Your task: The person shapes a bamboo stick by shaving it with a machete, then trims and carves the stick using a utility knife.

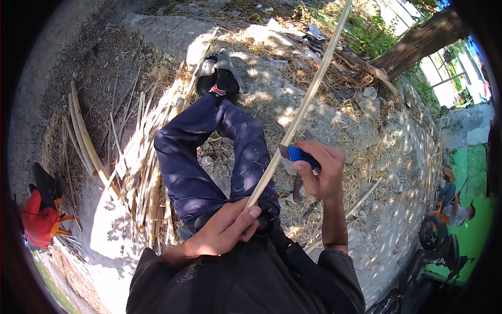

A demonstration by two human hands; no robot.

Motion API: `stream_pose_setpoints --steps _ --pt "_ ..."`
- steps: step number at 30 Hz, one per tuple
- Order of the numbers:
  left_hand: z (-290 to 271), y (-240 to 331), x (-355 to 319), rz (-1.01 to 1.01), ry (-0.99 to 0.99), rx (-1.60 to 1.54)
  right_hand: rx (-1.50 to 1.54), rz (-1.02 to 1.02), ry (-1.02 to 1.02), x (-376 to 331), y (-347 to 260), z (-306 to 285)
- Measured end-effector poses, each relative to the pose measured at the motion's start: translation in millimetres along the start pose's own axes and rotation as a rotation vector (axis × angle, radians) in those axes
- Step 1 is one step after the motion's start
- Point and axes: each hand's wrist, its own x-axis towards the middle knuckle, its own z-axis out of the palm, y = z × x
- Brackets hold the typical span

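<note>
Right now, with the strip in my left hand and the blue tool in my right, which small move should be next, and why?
Probably slide the blue tool along the strip, away from your left hand: your right hand holds its grey tip at the strip, and pale-flecked trousers suggest shaving.

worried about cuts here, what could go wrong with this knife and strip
The blue-handled knife in the right hand is at the pale strip; a slip could reach the left hand gripping lower down. The trousered right leg is close by, so a stray stroke might nick it. Bare hands could also pick up splinters.
</note>
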Motion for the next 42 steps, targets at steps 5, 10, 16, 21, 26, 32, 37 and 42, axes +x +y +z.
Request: stream_pose_setpoints --steps 5,10,16,21,26,32,37,42 --pt "2 -10 0 0.047 -0.037 0.137 -0.155 0.073 0.259 17 48 -27" --pt "7 -11 -6 -0.029 -0.023 0.162 -0.253 0.185 0.440 57 111 -59" --pt "-9 -8 1 -0.123 -0.081 -0.078 0.198 0.448 0.583 70 204 -114" --pt "-55 -39 27 -0.184 -0.301 -0.726 1.020 0.536 0.412 30 129 -40" --pt "-75 -60 47 -0.187 -0.485 -0.902 1.059 0.636 0.354 22 64 23" --pt "-88 -33 36 -0.162 -0.369 -0.519 1.089 0.520 0.483 31 51 34" --pt "-80 6 38 -0.099 -0.148 0.040 0.791 0.465 0.553 39 31 24" --pt "-58 25 44 -0.042 -0.130 0.035 0.719 0.426 0.538 42 21 19"
